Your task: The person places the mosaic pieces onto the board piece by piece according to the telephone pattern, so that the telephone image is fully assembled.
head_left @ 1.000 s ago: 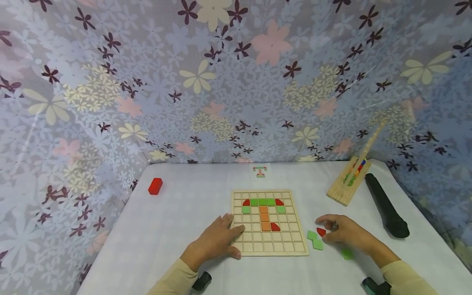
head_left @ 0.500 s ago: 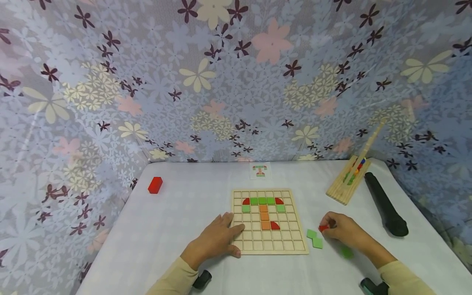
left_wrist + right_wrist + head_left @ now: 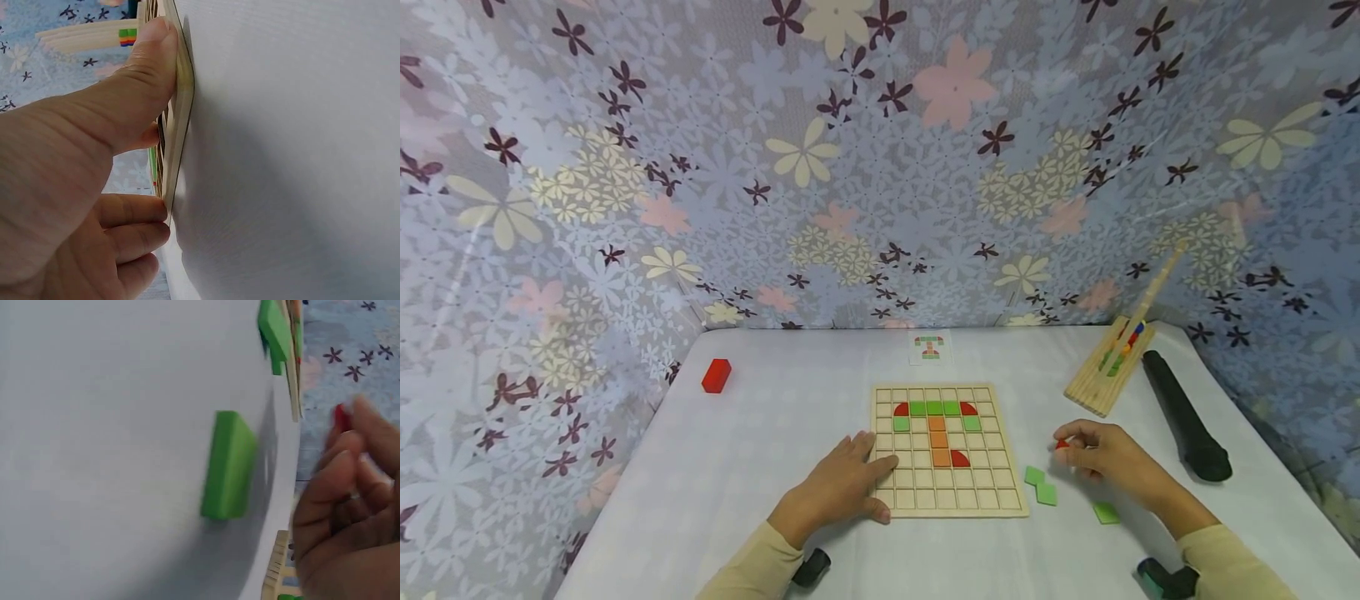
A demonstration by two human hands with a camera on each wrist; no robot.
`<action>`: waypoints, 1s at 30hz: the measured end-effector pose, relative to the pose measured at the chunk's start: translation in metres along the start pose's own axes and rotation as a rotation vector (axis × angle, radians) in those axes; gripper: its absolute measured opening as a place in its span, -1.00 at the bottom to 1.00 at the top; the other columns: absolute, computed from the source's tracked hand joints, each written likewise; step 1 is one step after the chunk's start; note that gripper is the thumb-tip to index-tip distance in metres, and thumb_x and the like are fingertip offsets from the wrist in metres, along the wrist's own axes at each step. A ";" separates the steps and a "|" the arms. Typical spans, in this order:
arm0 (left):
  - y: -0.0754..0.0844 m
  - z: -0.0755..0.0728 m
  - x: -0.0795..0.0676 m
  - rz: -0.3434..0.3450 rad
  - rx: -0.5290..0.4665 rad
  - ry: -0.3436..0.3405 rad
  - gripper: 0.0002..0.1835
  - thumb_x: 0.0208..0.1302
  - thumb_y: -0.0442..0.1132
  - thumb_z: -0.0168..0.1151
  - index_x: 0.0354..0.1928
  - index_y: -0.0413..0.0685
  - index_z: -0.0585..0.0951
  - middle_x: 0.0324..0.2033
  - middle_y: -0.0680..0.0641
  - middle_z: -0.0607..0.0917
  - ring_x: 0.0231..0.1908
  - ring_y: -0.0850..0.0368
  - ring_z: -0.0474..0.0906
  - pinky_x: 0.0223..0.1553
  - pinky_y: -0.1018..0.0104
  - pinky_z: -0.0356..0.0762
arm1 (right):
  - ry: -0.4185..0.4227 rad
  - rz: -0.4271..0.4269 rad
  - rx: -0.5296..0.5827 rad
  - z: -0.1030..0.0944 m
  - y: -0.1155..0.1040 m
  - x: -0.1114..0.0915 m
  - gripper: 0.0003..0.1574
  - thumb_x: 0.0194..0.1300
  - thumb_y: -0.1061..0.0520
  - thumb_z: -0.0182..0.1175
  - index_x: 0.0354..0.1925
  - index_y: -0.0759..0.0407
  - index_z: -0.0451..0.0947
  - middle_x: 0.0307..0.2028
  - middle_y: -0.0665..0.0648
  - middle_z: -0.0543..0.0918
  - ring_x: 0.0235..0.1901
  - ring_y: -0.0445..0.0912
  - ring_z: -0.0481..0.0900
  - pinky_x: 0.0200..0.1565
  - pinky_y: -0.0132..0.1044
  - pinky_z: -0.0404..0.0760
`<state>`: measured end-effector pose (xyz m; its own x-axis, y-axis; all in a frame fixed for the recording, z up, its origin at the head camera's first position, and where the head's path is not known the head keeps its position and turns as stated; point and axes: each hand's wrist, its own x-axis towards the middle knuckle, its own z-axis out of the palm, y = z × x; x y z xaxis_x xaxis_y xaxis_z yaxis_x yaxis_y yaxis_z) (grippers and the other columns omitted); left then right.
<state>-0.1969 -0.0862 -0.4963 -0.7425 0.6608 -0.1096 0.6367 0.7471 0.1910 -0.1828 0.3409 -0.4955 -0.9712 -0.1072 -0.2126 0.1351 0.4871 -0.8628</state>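
Note:
A square wooden grid board (image 3: pixel 947 500) holds green square tiles (image 3: pixel 933 408), orange tiles (image 3: pixel 938 441) and red quarter-circle tiles (image 3: pixel 959 459) in a T-like pattern. My left hand (image 3: pixel 838 487) rests on the board's left edge, its fingers extended; in the left wrist view the thumb (image 3: pixel 147 69) lies along the rim. To the right of the board, my right hand (image 3: pixel 1101 454) pinches a red quarter-circle tile (image 3: pixel 1062 445) between thumb and fingers, raised off the table. Below it lie loose green tiles (image 3: pixel 1046 494), one of them apart (image 3: pixel 1106 512).
A printed pattern card (image 3: pixel 930 348) lies behind the board. At the left is a red block (image 3: pixel 717 376). Farther right stand a wooden stand with coloured beads (image 3: pixel 1101 392) and a long black object (image 3: pixel 1183 421). A flowered cloth (image 3: pixel 880 167) hangs behind the white table.
My right hand has picked up the red quarter-circle tile from the table and lifted it, moving slightly away from me. The left hand has stayed on the board's edge.

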 end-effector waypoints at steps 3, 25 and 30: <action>0.000 0.000 0.000 0.003 0.001 0.000 -0.09 -0.01 0.27 0.42 0.44 0.14 0.48 0.47 -0.34 0.31 0.50 -0.24 0.19 0.52 -0.06 0.14 | 0.045 -0.067 0.056 -0.006 -0.005 -0.001 -0.37 0.36 0.07 0.37 0.21 0.44 0.45 -0.37 0.11 0.60 -0.51 -0.12 0.48 -0.46 -0.24 0.57; 0.000 -0.001 -0.001 0.007 0.005 0.008 -0.09 -0.01 0.27 0.41 0.44 0.15 0.48 0.46 -0.34 0.31 0.50 -0.25 0.20 0.51 -0.06 0.15 | 0.055 -0.261 0.227 0.020 -0.056 0.025 -0.60 0.36 0.15 0.36 0.10 0.17 0.51 -0.28 0.04 0.64 -0.43 -0.11 0.54 -0.44 -0.29 0.62; -0.001 0.000 -0.001 0.008 0.004 0.011 -0.08 -0.02 0.27 0.42 0.44 0.15 0.48 0.47 -0.34 0.31 0.50 -0.25 0.20 0.51 -0.06 0.15 | 0.042 -0.261 0.183 0.036 -0.070 0.032 -0.48 0.34 0.13 0.38 0.17 0.32 0.49 -0.27 0.16 0.60 -0.43 -0.08 0.54 -0.43 -0.27 0.63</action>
<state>-0.1968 -0.0871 -0.4964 -0.7399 0.6657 -0.0970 0.6431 0.7423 0.1882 -0.2163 0.2723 -0.4584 -0.9844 -0.1706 0.0426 -0.0904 0.2833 -0.9548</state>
